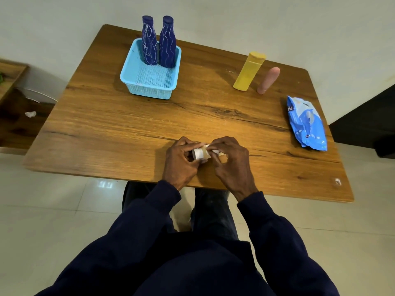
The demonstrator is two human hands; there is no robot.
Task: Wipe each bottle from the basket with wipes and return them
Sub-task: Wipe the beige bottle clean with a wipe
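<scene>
Pale floor tiles and a plain wall frame a wooden table (128, 124). At the middle of its near edge, both hands work a small bottle (199, 153) held just above the wood.

The left hand (181, 161) has its fingers curled round the bottle's left end, probably to steady it. The right hand (233, 161) pinches what looks like a white wipe (214, 150) against the other end, thumb and fingertips closed on it. The bottle lies on its side with its long axis roughly along the near edge. Its round white end points left and slightly toward the person, so the side wall is open to rubbing.

A light blue basket (149, 90) sits toward the far left corner. Two dark blue bottles (149, 43) stand upright against its far wall, leaving its near half free. A yellow bottle (249, 71) and a pink bottle (268, 81) stand side by side toward the far right corner, outside the basket. I can't tell whether they have been wiped. The blue wipes pack (305, 122) lies at the right edge, within the right hand's reach.
</scene>
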